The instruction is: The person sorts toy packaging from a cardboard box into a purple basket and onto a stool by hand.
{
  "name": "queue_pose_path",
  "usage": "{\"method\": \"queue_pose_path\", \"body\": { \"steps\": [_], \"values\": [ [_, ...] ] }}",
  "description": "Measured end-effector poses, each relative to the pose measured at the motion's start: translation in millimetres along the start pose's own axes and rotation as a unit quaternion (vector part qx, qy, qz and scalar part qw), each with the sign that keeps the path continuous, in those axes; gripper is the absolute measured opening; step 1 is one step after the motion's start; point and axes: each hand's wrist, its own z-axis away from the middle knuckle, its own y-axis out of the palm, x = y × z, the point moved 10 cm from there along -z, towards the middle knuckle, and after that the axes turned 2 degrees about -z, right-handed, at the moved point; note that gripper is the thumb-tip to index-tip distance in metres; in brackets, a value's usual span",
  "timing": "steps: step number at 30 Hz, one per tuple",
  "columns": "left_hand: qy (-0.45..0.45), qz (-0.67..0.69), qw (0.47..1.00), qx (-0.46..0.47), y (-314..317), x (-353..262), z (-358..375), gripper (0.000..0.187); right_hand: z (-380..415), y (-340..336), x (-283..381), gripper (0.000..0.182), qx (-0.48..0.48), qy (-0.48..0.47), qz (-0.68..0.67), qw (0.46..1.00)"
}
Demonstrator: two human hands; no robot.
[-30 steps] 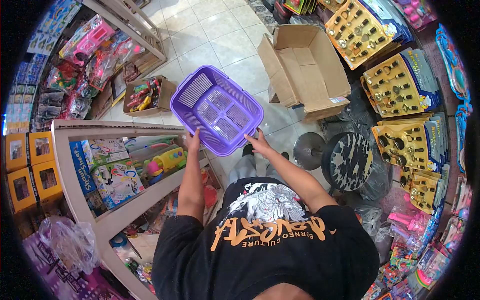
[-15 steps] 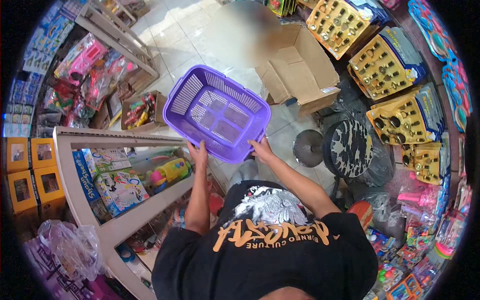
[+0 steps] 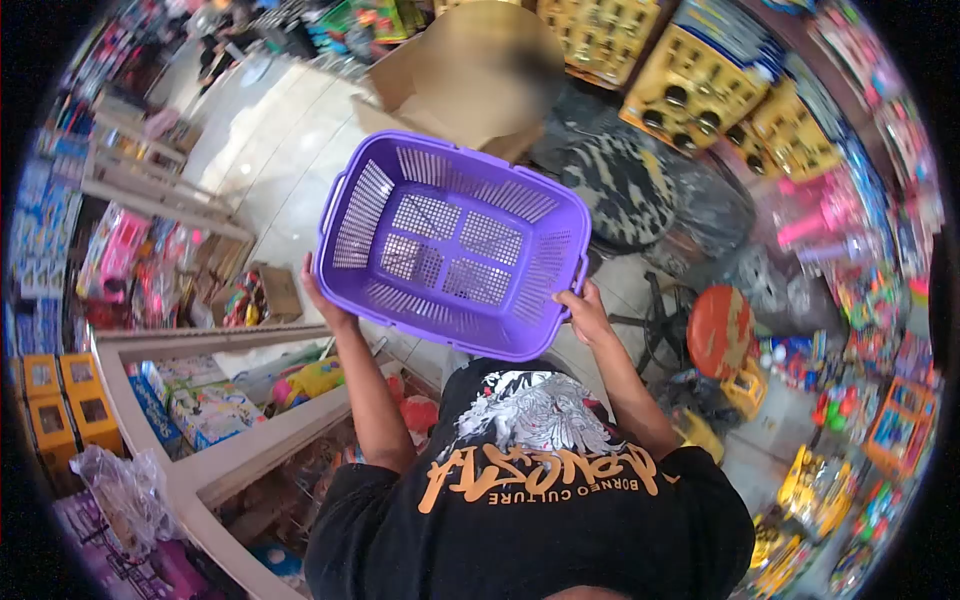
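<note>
Purple plastic basket [image 3: 460,240] partly hides the left hand [image 3: 328,296] (it seems to grip a corner); the right hand [image 3: 586,310] clasps the other end. Slotted, it is held before the black shirt [image 3: 540,545].

Basket [image 3: 460,243] between the hands [image 3: 322,298] [image 3: 587,312]
Beyond it, a cardboard box [image 3: 420,118] lies at 12 o'clock; a stool [image 3: 620,190] is at 2, a rack [image 3: 255,443] holding boxes [image 3: 213,413] at 8.
</note>
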Motion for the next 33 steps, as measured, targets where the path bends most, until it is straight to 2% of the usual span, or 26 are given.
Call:
{"method": "queue_pose_path", "body": {
  "steps": [1,2,3,5,9,11,13,15,17,21,23,24,25,28,31,33],
  "values": [
    [-0.036,0.029,0.997,0.061,44,-12,14,0.062,13,-17,7,0.030,-0.002,-0.016,-0.008,1.000],
    [-0.126,0.064,0.978,0.155,52,16,20,0.063,28,-33,16,0.030,-0.020,-0.049,-0.012,0.998],
    [-0.206,0.052,0.963,0.164,85,14,45,0.062,43,-53,23,0.030,-0.041,-0.060,-0.020,0.997],
    [-0.240,-0.025,0.952,0.187,121,32,65,0.064,80,-96,20,0.031,-0.075,0.000,-0.021,0.997],
    [-0.307,-0.064,0.901,0.300,194,84,125,0.060,158,-182,31,0.035,-0.207,-0.103,-0.103,0.968],
    [-0.312,-0.084,0.881,0.346,237,100,164,0.057,192,-220,34,0.033,-0.263,-0.137,-0.116,0.948],
    [-0.299,-0.044,0.833,0.463,299,87,217,0.058,234,-259,25,0.031,-0.326,-0.164,-0.133,0.921],
    [-0.325,-0.047,0.770,0.547,321,103,255,0.055,280,-297,12,0.030,-0.412,-0.158,-0.125,0.889],
    [-0.355,-0.034,0.734,0.578,340,118,289,0.049,316,-319,-1,0.030,-0.447,-0.180,-0.161,0.861],
    [-0.396,-0.034,0.653,0.645,374,175,346,0.043,381,-342,-32,0.032,-0.564,-0.220,-0.191,0.773],
    [-0.447,-0.185,0.670,0.563,373,225,361,0.037,405,-351,-46,0.038,-0.624,-0.178,-0.063,0.758],
    [-0.427,-0.207,0.674,0.566,390,215,378,0.029,418,-337,-32,0.044,-0.665,-0.171,-0.043,0.725],
    [-0.431,-0.207,0.663,0.576,402,224,393,0.029,425,-337,-38,0.044,-0.676,-0.171,-0.047,0.715],
    [-0.302,-0.307,0.673,0.602,436,241,410,0.050,437,-341,-57,0.043,-0.716,-0.133,-0.082,0.680],
    [-0.293,-0.279,0.656,0.637,455,289,425,0.048,436,-355,-57,0.044,-0.737,-0.090,-0.071,0.666],
    [-0.303,-0.291,0.654,0.629,471,313,430,0.042,425,-388,-96,0.045,-0.741,-0.109,-0.094,0.656]
  ]
}}
